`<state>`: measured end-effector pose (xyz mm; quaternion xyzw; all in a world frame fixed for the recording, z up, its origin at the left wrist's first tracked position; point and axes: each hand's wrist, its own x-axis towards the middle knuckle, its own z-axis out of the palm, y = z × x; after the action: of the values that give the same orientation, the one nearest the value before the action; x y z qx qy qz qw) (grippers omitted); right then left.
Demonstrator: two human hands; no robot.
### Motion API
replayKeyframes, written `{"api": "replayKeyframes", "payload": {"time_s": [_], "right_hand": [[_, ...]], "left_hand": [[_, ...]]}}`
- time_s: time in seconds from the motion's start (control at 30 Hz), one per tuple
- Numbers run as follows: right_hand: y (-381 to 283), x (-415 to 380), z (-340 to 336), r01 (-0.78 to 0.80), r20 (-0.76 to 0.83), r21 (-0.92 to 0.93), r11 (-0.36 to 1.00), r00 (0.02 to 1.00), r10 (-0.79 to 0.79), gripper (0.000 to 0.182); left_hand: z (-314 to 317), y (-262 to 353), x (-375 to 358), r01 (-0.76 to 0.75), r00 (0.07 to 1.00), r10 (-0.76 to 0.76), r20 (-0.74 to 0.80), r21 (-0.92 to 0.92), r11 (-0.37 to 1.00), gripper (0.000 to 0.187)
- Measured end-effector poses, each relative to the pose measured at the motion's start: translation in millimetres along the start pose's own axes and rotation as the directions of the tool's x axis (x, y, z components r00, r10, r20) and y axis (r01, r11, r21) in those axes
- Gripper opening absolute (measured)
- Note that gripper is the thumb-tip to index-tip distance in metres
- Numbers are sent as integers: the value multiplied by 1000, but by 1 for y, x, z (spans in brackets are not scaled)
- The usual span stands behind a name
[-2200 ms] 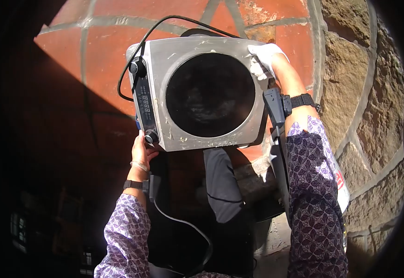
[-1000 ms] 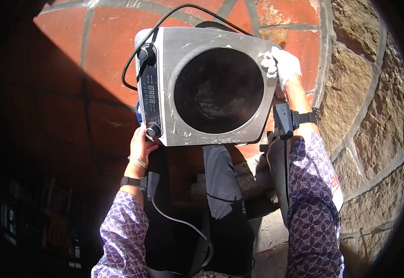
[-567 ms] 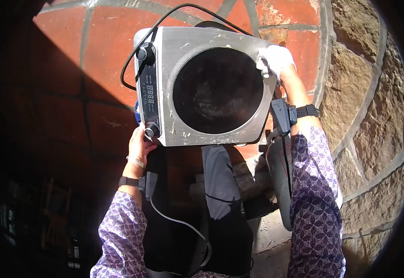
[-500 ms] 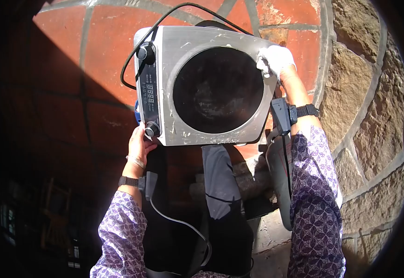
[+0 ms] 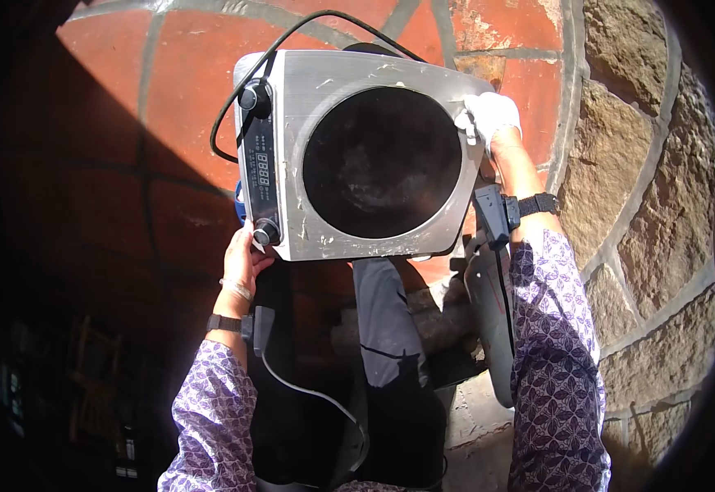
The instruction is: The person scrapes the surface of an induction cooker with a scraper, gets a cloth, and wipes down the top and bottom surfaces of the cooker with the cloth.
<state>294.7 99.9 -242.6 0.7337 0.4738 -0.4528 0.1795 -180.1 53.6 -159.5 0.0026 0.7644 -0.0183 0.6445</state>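
A silver induction cooktop (image 5: 292, 78) with a round black glass plate, two knobs and a display panel is in front of me, its panel side to the left. My left hand (image 5: 242, 256) grips its lower left corner beside the lower knob, with the fingers partly hidden under the edge. At the right edge, near the upper corner, my right hand (image 5: 497, 115) is closed around a crumpled white cloth (image 5: 466, 121) pressed against the metal. Strong sunlight washes out this hand, so its fingers are hard to separate. Pale scuffs mark the metal frame.
A black power cord (image 5: 308, 18) loops over the cooktop's upper left. Red floor tiles (image 5: 201, 90) lie beyond, and a rough stone wall (image 5: 612, 148) runs along the right. A grey rounded object (image 5: 488, 303) lies beneath my right forearm. Something blue (image 5: 240, 203) shows behind the left edge.
The cooktop and my left hand appear slightly further left and lower. My right hand with the cloth has moved slightly downward along the right edge.
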Motion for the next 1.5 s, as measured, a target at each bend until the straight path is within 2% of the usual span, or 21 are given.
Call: {"api": "replayKeyframes", "payload": {"time_s": [0.03,0.1,0.13,0.2,0.23,0.4,0.47,0.5,0.57,0.67,0.7,0.87,0.93,0.97,1.07,1.1,1.13,1.2,1.27,1.37,1.5], "right_hand": [[13,-3,2,2,-3,-7,1000,1000,-2,29],[27,-24,5,-315,-38,535,784,918,394,27],[29,-31,5,-316,-37,531,786,918,394,27],[20,-45,-4,-213,66,927,310,904,422,31],[12,-45,-7,-262,115,921,288,890,441,36],[-44,-22,-25,-302,76,650,697,939,336,32],[-61,-9,-27,-324,132,608,724,941,310,23],[-71,-10,-33,-325,130,609,724,941,313,23],[-86,-15,-41,-185,87,896,404,965,248,17],[-69,-6,-42,-22,-71,864,503,984,165,19],[-66,-15,-44,-57,-34,966,250,939,344,21],[-36,-22,-47,-281,132,821,497,940,315,36],[-61,-26,-44,-305,36,516,800,941,336,46],[-61,-17,-42,-263,-102,98,960,957,273,51],[-67,1,-39,-202,-22,-129,971,979,201,53],[-68,-1,-38,-201,-21,-126,971,979,200,53],[-69,-5,-38,-277,35,175,945,961,275,44],[-71,-11,-42,-385,194,682,622,915,353,25],[-73,-7,-46,-379,197,738,558,912,360,18],[-107,-6,-74,54,-47,988,143,998,-48,27],[-182,-57,-116,337,-268,883,326,933,-239,37]], "left_hand": [[1,2,-1,2,1000,-2,-9,7,1000,42],[0,0,1,4,1000,-4,-5,11,1000,40],[1,-1,1,8,1000,-8,-4,8,1000,40],[0,0,1,11,1000,-11,-14,11,1000,39],[0,0,1,-2,1000,2,-3,7,1000,39],[1,3,2,10,1000,-10,5,20,1000,39],[1,5,1,14,1000,-14,10,30,999,40],[1,5,2,15,1000,-15,0,33,999,39],[3,4,2,17,1000,-17,-9,33,999,39],[0,3,0,27,999,-26,-21,39,999,37],[-1,2,1,15,1000,-15,0,38,999,37],[2,6,-2,26,1000,-26,-1,40,999,34],[1,5,1,-4,1000,3,21,49,999,33],[0,4,1,0,1000,-1,26,44,999,34],[2,6,-1,8,1000,-9,12,33,999,33],[3,7,-2,11,1000,-11,3,48,999,33],[1,6,0,11,1000,-11,3,48,999,33],[-2,4,3,5,999,-7,43,44,999,34],[-2,4,3,14,999,-16,43,46,999,33],[-1,6,3,11,999,-13,37,39,999,31],[-5,-2,3,11,999,-12,39,1,1000,29]]}}
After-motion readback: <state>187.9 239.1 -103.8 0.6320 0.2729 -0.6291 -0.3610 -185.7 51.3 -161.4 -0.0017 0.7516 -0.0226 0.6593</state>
